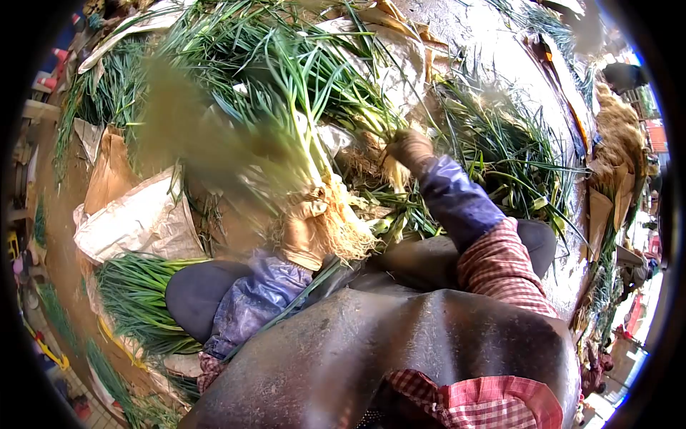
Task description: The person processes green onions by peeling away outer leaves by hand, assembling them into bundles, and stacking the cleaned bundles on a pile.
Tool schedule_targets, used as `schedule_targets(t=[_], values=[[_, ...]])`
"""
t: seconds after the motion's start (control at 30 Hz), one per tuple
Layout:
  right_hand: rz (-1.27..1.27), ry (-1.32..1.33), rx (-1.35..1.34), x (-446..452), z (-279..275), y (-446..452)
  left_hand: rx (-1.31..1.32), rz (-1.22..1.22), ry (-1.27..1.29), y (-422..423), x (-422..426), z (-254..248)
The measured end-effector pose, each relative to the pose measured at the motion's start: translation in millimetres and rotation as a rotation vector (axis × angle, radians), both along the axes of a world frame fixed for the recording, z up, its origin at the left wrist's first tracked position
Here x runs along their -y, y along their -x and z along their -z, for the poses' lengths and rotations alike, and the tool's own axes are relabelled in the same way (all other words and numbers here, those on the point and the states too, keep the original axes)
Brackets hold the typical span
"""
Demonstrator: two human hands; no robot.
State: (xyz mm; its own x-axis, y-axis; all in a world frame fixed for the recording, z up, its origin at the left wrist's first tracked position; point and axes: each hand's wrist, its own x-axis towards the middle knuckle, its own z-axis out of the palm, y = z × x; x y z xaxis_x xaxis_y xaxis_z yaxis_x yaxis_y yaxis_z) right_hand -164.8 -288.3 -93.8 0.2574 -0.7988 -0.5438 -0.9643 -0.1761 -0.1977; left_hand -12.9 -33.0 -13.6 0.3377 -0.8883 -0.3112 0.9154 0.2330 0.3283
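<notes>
My left hand (pixel 303 230), in a tan glove, is closed around the root end of a bunch of green onions (pixel 306 146). The pale stalks stand up from it, and a thick tuft of roots (pixel 341 218) hangs on its right side. My right hand (pixel 411 148), gloved too, has its fingers curled at the lower stalks of other green onions (pixel 364 114) lying in the heap. Light roots show just below that hand. Its fingertips are partly hidden, but the stalks run into its grip.
A large pile of green onions (pixel 221 43) spreads ahead, with more loose leaves (pixel 500 154) to the right. A green bundle (pixel 139 297) lies by my left knee, near a pale sack (pixel 143 222). My dark apron (pixel 400 343) covers my lap. A brownish blur hides the left centre.
</notes>
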Motion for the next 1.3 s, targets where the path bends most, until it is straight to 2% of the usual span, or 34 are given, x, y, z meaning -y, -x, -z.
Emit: schedule_targets(t=[0.03,0.07,0.1,0.13,0.17,0.23,0.3,0.37,0.43,0.47,0.5,0.53,0.57,0.6,0.63,0.7,0.77,0.8,0.83,0.87,0.93,0.97,1.0,1.03,1.1,1.13,1.17,1.2,1.27,1.3], values=[[-0.026,0.053,0.018,2,-20,4,-0.014,0.016,-0.074,3,0,5],[-0.119,0.202,0.03,1,-38,8,-0.063,0.216,0.066,-1,1,-2],[-0.212,0.352,0.041,-1,-55,13,-0.065,0.219,0.068,0,1,-8],[-0.224,0.315,0.053,-4,-75,11,-0.126,0.216,0.076,0,1,-14],[-0.19,0.25,0.168,-17,-102,10,-0.185,0.214,0.086,1,1,-18],[-0.079,-0.005,0.362,-34,-119,10,-0.24,0.271,0.176,-1,3,-23],[0.191,-0.436,0.811,-40,-83,11,-0.081,0.217,0.089,1,4,-35],[-0.607,-0.062,0.949,-40,-39,14,-0.117,0.194,0.055,4,2,-33],[0.611,-0.849,1.046,-57,-12,-4,-0.13,0.2,0.068,1,-3,-11],[0.829,-0.764,0.881,-86,-86,-20,-0.032,0.148,0.076,0,-5,-4],[0.779,-0.937,1.215,-62,7,-18,0.066,0.093,0.083,-3,-7,3],[0.694,-0.914,1.229,-67,0,-23,0.062,-0.034,0.188,-7,-9,7],[0.612,-0.889,1.243,-74,-17,-29,0.027,0.114,0.317,-10,-10,-21],[0.376,-0.536,1.075,-77,-38,-33,0.043,0.094,0.34,-20,-15,-18],[0.278,-0.732,1.186,-68,-52,-29,-0.06,0.092,0.258,-22,-18,-23],[0.321,-0.679,1.166,-44,-92,-13,-0.279,0.085,0.176,-26,-22,-31],[0.565,-0.432,1.131,-32,-147,-3,-0.25,0.06,0.15,-32,-21,-27],[0.501,-0.382,1.231,-29,-158,6,-0.076,0.024,0.11,-39,-19,1],[0.439,-0.328,1.33,-29,-165,12,-0.063,0.0,0.061,-35,-19,1],[0.315,-0.159,1.411,-38,-163,14,-0.049,-0.023,0.012,-30,-18,0],[0.421,-0.407,1.362,-53,-144,15,0.048,0.015,0.035,-37,-10,46],[0.435,-0.517,1.338,-69,-133,7,-0.016,0.009,-0.009,-21,-7,17],[0.392,-0.576,1.302,-77,-105,4,0.091,0.078,-0.026,-7,-6,-38],[0.346,-0.636,1.267,-84,-82,-1,0.1,0.038,-0.102,-1,-5,-12],[0.228,-0.74,1.246,-118,-99,-15,0.143,0.149,-0.213,9,-9,-16],[0.253,-0.863,1.347,-119,-67,-17,0.108,0.219,-0.193,11,-9,-4],[0.275,-0.886,1.395,-127,-57,-17,0.106,0.29,-0.216,12,-9,-10],[0.166,-0.869,1.363,-124,-47,-15,0.092,0.305,-0.205,12,-8,-14],[0.366,-1.159,1.417,-127,-46,-11,0.079,0.316,-0.192,11,-7,-23],[0.362,-1.16,1.417,-123,-56,-13,0.098,0.299,-0.174,13,-5,-28]])
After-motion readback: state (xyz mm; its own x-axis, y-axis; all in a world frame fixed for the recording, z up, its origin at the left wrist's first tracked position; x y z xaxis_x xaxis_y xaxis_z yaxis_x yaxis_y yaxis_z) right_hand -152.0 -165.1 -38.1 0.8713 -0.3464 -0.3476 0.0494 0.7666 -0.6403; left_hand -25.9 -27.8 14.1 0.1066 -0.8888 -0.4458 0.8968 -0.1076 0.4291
